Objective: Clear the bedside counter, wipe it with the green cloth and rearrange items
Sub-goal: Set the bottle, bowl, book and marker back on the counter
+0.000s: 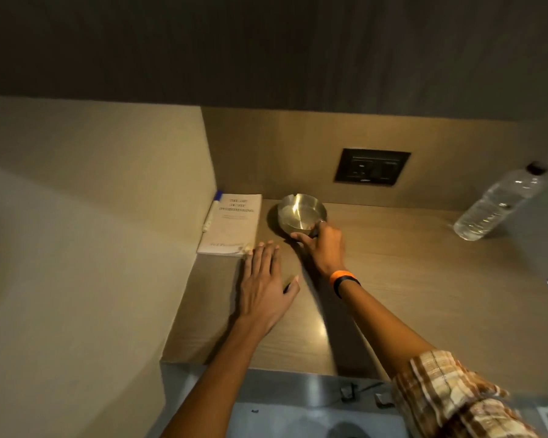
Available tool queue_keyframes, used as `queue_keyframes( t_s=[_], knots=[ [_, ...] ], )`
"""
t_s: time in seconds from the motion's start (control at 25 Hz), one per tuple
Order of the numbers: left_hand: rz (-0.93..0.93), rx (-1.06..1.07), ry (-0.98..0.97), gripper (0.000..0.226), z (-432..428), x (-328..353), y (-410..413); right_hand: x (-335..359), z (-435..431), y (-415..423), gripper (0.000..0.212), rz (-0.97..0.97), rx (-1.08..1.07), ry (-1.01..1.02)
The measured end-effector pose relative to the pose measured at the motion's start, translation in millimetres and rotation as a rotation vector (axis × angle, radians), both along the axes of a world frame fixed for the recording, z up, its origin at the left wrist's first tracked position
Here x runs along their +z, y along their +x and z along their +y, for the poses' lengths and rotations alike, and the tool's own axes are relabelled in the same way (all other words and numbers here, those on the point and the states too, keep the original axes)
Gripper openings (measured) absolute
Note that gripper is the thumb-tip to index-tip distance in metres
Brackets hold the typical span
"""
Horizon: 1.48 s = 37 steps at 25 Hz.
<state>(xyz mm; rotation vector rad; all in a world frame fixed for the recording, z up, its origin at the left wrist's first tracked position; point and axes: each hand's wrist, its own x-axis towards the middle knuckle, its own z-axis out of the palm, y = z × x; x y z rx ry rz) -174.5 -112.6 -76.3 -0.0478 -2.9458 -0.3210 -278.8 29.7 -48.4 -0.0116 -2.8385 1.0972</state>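
Gripping a metal ashtray (301, 216) near the surface's (393, 279) back edge, the right hand (323, 248) hides its near rim; the left hand (263, 286) lies flat, fingers released, beside a blurred-title book (231, 224) in the back-left corner.

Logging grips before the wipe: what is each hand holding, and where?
Right hand grips the round steel ashtray at its near rim. Left hand holds nothing, lying flat on the wooden counter.

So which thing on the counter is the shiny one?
The round metal ashtray, which the right hand holds. The book and bottle aren't metal.
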Motion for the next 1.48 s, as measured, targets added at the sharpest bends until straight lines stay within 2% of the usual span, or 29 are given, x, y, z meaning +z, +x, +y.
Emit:
queue_keyframes(
  t_s=[0.16, 0.32, 0.56, 0.68, 0.76, 0.8, 0.92, 1.04, 1.12, 1.28, 1.36, 1.4, 1.48],
  knots=[
    [-0.076, -0.086, 0.040, 0.081, 52.3, -7.1, -13.2, -2.4, 89.9, 8.4, 0.048, 0.006, -0.136, 0.038],
    [-0.116, -0.129, 0.052, 0.082, 94.8, -13.1, -21.5, -2.6, 139.1, 4.5, 0.049, -0.002, -0.232, 0.102],
    [-0.107, -0.104, 0.035, 0.083, 112.3, -16.8, -28.6, -10.8, 154.9, -2.4, 0.052, 0.014, -0.228, 0.145],
    [-0.103, -0.095, 0.058, 0.083, 109.6, -15.5, -27.3, -12.3, 147.0, 2.5, 0.068, -0.047, -0.236, 0.183],
    [-0.069, -0.082, 0.066, 0.083, 100.9, -13.3, -22.3, -13.2, 137.1, 16.2, 0.072, 0.028, -0.272, 0.223],
    [-0.052, -0.073, 0.059, 0.083, 92.9, -11.5, -19.1, -13.5, 128.3, 25.1, 0.067, 0.104, -0.275, 0.242],
    [0.021, -0.004, 0.014, 0.081, 52.4, -6.4, -4.9, -12.9, 81.7, 46.2, 0.042, 0.236, -0.113, 0.150],
    [0.034, 0.095, -0.014, 0.084, -2.1, -2.0, 8.2, -0.4, 12.3, 43.6, 0.034, 0.168, 0.145, 0.019],
    [0.016, 0.154, -0.021, 0.087, -38.9, -1.3, 14.7, 11.0, -41.7, 35.2, 0.034, 0.146, 0.291, 0.056],
    [-0.077, 0.177, -0.007, 0.090, -93.8, -9.3, 15.9, 26.2, -131.4, 13.8, 0.038, 0.075, 0.479, 0.272],
    [-0.093, 0.138, -0.093, 0.086, -106.8, -16.0, 17.3, 27.0, -161.8, 3.1, 0.044, -0.016, 0.560, 0.316],
    [-0.086, 0.119, -0.120, 0.085, -108.8, -18.2, 18.3, 25.7, -171.7, -1.1, 0.046, -0.063, 0.589, 0.321],
    [-0.055, 0.125, -0.044, 0.086, -111.8, -19.1, 18.7, 21.0, -187.6, -8.0, 0.045, -0.095, 0.581, 0.326]
  ],
)
